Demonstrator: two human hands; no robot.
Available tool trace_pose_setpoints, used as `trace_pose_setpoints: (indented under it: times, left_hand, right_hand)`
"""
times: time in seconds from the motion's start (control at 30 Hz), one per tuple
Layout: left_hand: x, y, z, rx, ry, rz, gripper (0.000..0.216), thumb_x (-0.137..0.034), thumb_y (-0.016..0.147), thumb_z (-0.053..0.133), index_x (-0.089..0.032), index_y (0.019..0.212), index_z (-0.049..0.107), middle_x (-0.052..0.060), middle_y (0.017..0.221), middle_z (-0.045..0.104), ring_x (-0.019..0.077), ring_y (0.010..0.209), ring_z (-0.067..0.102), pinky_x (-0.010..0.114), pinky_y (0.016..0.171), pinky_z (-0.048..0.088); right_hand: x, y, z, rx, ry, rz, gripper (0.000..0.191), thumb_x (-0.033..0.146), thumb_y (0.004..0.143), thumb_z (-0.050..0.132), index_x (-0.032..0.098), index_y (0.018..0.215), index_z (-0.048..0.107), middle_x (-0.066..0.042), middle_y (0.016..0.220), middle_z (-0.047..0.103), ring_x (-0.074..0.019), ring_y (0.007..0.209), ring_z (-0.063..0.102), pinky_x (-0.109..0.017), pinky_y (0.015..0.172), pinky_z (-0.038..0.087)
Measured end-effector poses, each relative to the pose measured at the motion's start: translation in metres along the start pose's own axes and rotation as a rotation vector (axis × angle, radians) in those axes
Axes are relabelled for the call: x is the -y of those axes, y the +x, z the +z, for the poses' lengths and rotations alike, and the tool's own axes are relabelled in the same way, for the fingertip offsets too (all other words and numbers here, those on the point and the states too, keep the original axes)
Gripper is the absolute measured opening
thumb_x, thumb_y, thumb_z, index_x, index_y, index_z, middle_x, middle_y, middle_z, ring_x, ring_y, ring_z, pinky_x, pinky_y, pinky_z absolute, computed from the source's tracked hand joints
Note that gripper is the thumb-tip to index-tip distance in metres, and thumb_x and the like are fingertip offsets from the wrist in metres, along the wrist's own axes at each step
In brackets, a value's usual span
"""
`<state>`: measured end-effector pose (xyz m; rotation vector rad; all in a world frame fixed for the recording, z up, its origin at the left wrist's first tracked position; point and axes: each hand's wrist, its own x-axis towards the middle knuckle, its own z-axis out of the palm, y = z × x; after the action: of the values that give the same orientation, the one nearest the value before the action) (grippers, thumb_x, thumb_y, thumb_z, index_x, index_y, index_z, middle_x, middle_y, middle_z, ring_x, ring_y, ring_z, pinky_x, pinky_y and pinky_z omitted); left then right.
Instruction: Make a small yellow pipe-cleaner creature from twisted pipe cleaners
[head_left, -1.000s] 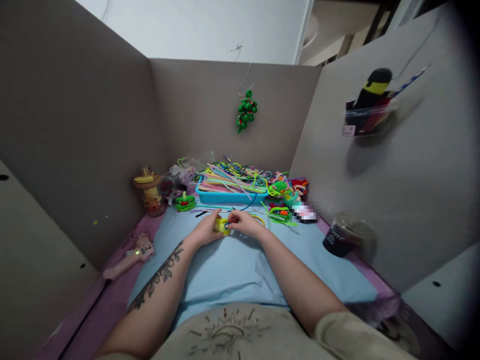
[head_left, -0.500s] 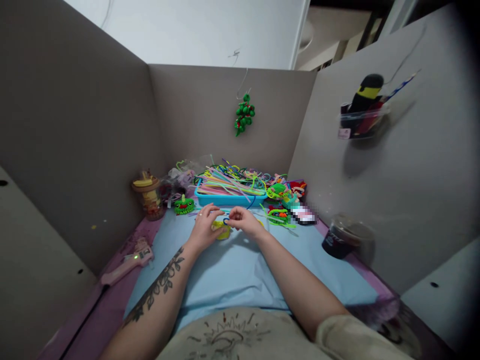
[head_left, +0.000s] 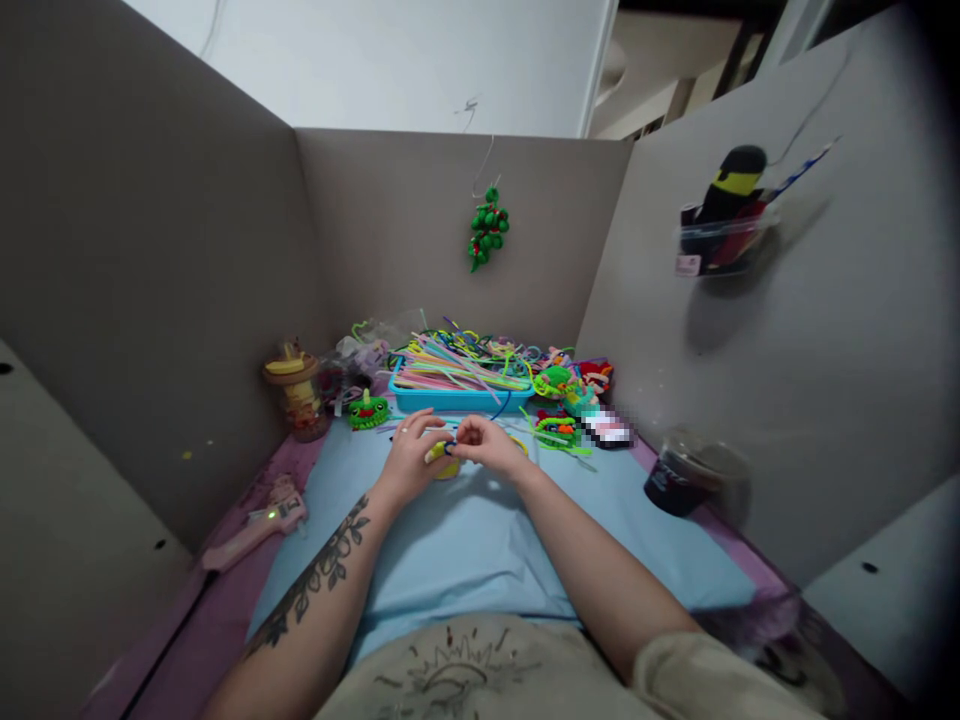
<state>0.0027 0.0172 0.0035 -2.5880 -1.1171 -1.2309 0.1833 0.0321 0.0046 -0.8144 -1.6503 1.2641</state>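
Note:
My left hand (head_left: 410,456) is closed on a small yellow fuzzy piece (head_left: 448,469), which looks made of pipe cleaner, just above the blue-covered table. A dark blue pipe cleaner (head_left: 501,404) bends at the yellow piece, and its long end sticks up behind my right hand (head_left: 482,444). The thumb and fingers of that hand pinch the blue pipe cleaner close to my left fingertips. Part of a yellow loop shows beside the right wrist. My fingers hide much of where blue and yellow meet.
A blue tray (head_left: 461,401) heaped with pipe cleaners stands behind my hands. Green figures (head_left: 368,411) lie beside it. At left are a pink glue gun (head_left: 274,515) and a lidded cup (head_left: 296,390); at right, a phone (head_left: 606,428) and a dark cup (head_left: 679,482).
My right fingers have shifted slightly at the blue pipe cleaner, and its small bend sits a little lower against the yellow piece. Both arms stay almost where they were.

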Motion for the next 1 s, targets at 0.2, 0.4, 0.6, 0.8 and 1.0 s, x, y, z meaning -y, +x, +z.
trace_pose_setpoints:
  times: [0.2, 0.4, 0.6, 0.8, 1.0]
  left_hand:
    - [0.000, 0.000, 0.000, 0.009, 0.018, 0.011, 0.016, -0.030, 0.075, 0.064, -0.025, 0.090, 0.066, 0.006, 0.109, 0.059, 0.0262, 0.120, 0.041, 0.046, 0.099, 0.032]
    - [0.000, -0.001, 0.000, 0.007, 0.033, 0.024, 0.013, -0.032, 0.074, 0.065, -0.026, 0.086, 0.068, 0.005, 0.109, 0.059, 0.0266, 0.119, 0.041, 0.046, 0.099, 0.029]
    - [-0.001, 0.001, -0.004, -0.030, 0.038, -0.013, 0.013, -0.031, 0.075, 0.064, -0.025, 0.086, 0.068, 0.005, 0.109, 0.058, 0.0257, 0.119, 0.042, 0.044, 0.099, 0.031]
    - [-0.004, 0.002, -0.009, -0.135, 0.051, -0.011, 0.011, -0.029, 0.076, 0.063, -0.025, 0.085, 0.068, 0.005, 0.107, 0.059, 0.0249, 0.117, 0.044, 0.043, 0.098, 0.033]
    - [-0.004, 0.001, -0.009, -0.200, 0.057, 0.017, 0.011, -0.030, 0.075, 0.065, -0.025, 0.085, 0.067, 0.005, 0.105, 0.059, 0.0243, 0.115, 0.046, 0.044, 0.095, 0.036]
  right_hand:
    - [0.001, -0.001, 0.000, 0.000, -0.027, 0.008, 0.036, 0.037, 0.057, 0.075, 0.018, 0.074, 0.050, 0.007, 0.059, 0.052, -0.0062, 0.047, 0.044, -0.018, 0.043, 0.033]
    - [-0.003, -0.001, -0.003, 0.047, -0.047, 0.036, 0.028, 0.032, 0.061, 0.072, 0.018, 0.074, 0.051, 0.007, 0.056, 0.050, -0.0057, 0.045, 0.042, -0.017, 0.041, 0.032]
    - [-0.002, -0.001, -0.004, 0.026, 0.000, 0.025, 0.022, 0.035, 0.069, 0.064, 0.018, 0.077, 0.053, 0.006, 0.056, 0.051, -0.0073, 0.046, 0.045, -0.018, 0.041, 0.033]
    - [0.007, -0.004, -0.003, -0.062, -0.059, 0.007, 0.020, 0.033, 0.066, 0.064, 0.017, 0.073, 0.056, 0.005, 0.056, 0.051, -0.0070, 0.046, 0.043, -0.018, 0.042, 0.032]
    - [0.002, -0.004, 0.000, -0.051, -0.180, -0.091, 0.017, 0.031, 0.068, 0.064, 0.015, 0.074, 0.060, 0.001, 0.065, 0.057, -0.0088, 0.057, 0.046, -0.020, 0.052, 0.036]
